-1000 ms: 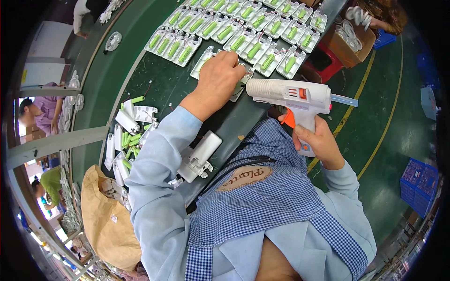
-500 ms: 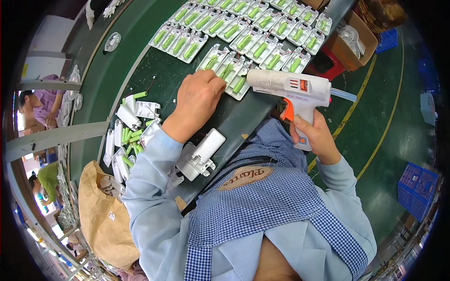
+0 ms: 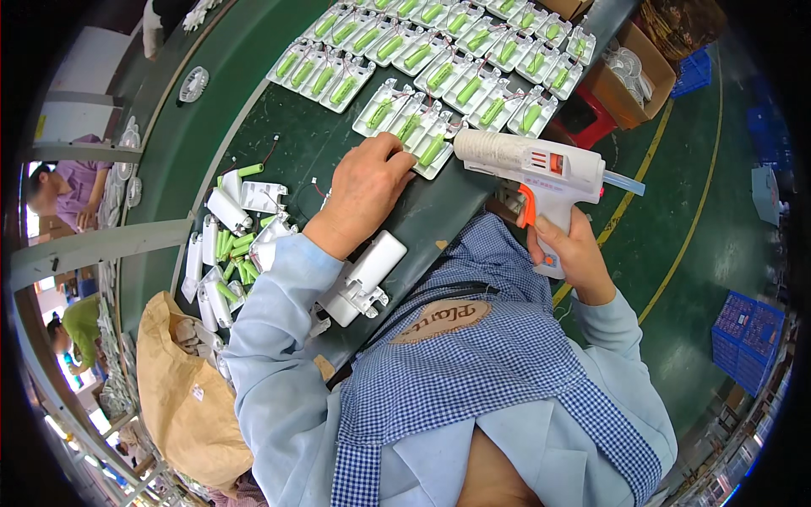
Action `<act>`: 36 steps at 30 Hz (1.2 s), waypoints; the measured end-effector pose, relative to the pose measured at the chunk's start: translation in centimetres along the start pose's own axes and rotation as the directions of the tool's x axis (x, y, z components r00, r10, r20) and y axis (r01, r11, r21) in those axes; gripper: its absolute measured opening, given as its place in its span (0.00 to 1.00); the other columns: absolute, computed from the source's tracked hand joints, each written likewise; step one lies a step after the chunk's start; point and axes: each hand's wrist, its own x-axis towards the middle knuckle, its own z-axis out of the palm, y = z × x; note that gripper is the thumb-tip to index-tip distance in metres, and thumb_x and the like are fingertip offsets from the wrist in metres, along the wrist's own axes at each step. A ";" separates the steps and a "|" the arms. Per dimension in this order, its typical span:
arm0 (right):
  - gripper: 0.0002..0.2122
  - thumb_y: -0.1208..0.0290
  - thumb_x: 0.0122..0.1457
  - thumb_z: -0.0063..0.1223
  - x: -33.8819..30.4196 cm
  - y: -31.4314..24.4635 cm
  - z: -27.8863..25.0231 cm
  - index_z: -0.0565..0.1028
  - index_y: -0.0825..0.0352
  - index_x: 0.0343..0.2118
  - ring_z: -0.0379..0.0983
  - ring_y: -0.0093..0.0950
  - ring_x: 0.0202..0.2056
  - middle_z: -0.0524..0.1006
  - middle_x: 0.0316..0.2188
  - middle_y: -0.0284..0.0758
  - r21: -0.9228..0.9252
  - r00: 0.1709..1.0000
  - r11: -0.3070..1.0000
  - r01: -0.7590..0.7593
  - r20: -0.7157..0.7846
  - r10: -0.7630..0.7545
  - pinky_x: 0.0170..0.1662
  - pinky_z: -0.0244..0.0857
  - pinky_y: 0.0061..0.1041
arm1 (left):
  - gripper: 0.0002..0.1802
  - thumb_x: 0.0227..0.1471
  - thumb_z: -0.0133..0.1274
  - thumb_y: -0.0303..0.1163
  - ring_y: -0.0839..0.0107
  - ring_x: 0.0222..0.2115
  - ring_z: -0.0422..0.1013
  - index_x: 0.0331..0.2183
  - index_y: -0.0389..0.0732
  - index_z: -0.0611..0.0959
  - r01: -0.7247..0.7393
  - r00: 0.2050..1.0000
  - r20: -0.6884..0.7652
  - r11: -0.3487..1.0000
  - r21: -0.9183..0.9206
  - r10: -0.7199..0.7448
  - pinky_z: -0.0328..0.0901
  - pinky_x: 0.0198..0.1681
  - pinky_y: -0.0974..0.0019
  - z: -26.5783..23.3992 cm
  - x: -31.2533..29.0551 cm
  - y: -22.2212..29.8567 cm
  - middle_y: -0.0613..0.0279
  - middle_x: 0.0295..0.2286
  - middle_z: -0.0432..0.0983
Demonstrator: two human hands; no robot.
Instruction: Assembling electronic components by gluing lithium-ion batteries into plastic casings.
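Note:
My right hand [image 3: 577, 253] grips a white hot glue gun [image 3: 541, 169] by its handle, fingers near the orange trigger. The gun's nozzle points left, just beside the nearest white plastic shell [image 3: 429, 171], which holds a green battery [image 3: 432, 150]. At that shell's left edge my left hand [image 3: 369, 190] has its fingers curled and pinched; the fingertips are partly hidden. Two similar shells with batteries stand close against it. Nearer my apron on the bench, a white casing [image 3: 363, 283] lies below my left wrist.
Rows of battery-filled shells [image 3: 422, 55] cover the far bench. Loose green batteries [image 3: 239, 245] and white casings [image 3: 226, 209] lie piled at left, beside a tan sack [image 3: 182, 397]. A cardboard box [image 3: 621, 89] stands far right, blue crates [image 3: 743, 338] on the floor. Other people work at far left.
The glue gun has shifted slightly right and down, its nozzle drawing back from the nearest shell. My left hand has moved a little right and down along that shell's edge.

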 end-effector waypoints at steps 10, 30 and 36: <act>0.19 0.64 0.61 0.52 1.2 1.1 0.2 0.68 0.74 0.48 0.68 0.19 0.20 0.76 0.32 0.35 0.089 0.998 0.996 0.012 0.054 -0.017 0.23 0.63 0.19 | 0.09 0.42 0.61 0.28 0.60 0.32 0.72 0.29 0.40 0.79 0.019 0.999 0.032 1.000 -0.007 -0.019 0.69 0.33 0.60 0.1 0.3 -0.6 0.60 0.31 0.70; 0.21 0.67 0.60 0.50 4.6 2.1 2.0 0.64 0.74 0.52 0.67 0.21 0.21 0.75 0.46 0.45 0.338 0.995 0.940 0.046 0.070 -0.074 0.24 0.64 0.20 | 0.09 0.44 0.60 0.26 0.58 0.33 0.73 0.33 0.40 0.81 0.090 0.996 0.007 0.994 -0.057 -0.089 0.70 0.35 0.59 -2.2 0.3 -2.8 0.59 0.34 0.73; 0.22 0.67 0.60 0.50 4.6 2.7 1.4 0.64 0.74 0.53 0.68 0.21 0.21 0.75 0.46 0.45 0.402 0.996 0.914 0.054 0.049 -0.081 0.24 0.64 0.20 | 0.04 0.45 0.58 0.25 0.57 0.27 0.72 0.28 0.38 0.81 0.411 0.910 -0.033 0.909 -0.070 -0.414 0.66 0.29 0.60 -7.3 -4.9 -1.8 0.56 0.28 0.72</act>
